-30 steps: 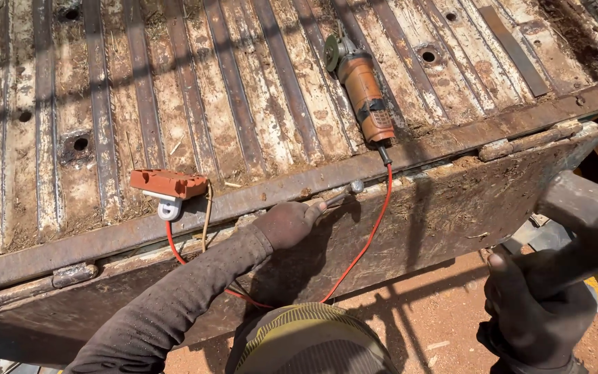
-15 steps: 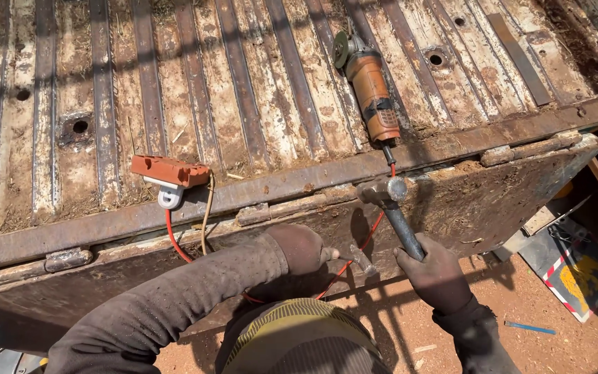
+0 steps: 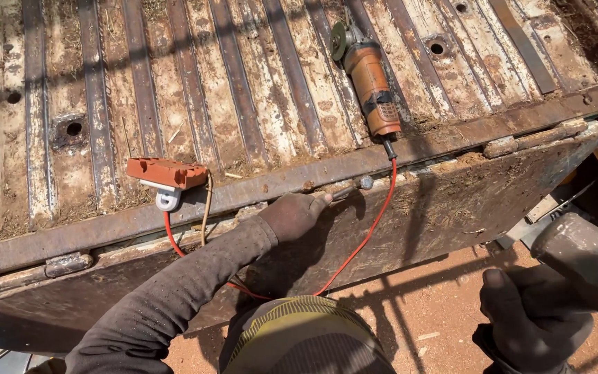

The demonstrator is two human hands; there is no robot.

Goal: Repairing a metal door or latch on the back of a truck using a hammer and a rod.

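Two gloved hands work at a rusty truck bed's rear edge: the left hand (image 3: 292, 215) grips a chisel (image 3: 351, 188), its tip set against the edge rail (image 3: 451, 142), seemingly steadied for a strike; the right hand (image 3: 531, 318) is closed on a hammer (image 3: 583, 253), raised near the camera. One orange grinder (image 3: 370, 83) and one orange plug block (image 3: 166, 173) lie on the bed, red cable (image 3: 375, 221) hanging down.

Gloved hands: two, left hand (image 3: 292, 215), right hand (image 3: 531, 318)
Grinders: one, grinder (image 3: 372, 83)
Hammers: one, hammer (image 3: 586, 253)
Chisels: one, chisel (image 3: 351, 188)
Orange plugs: one, plug (image 3: 166, 173)
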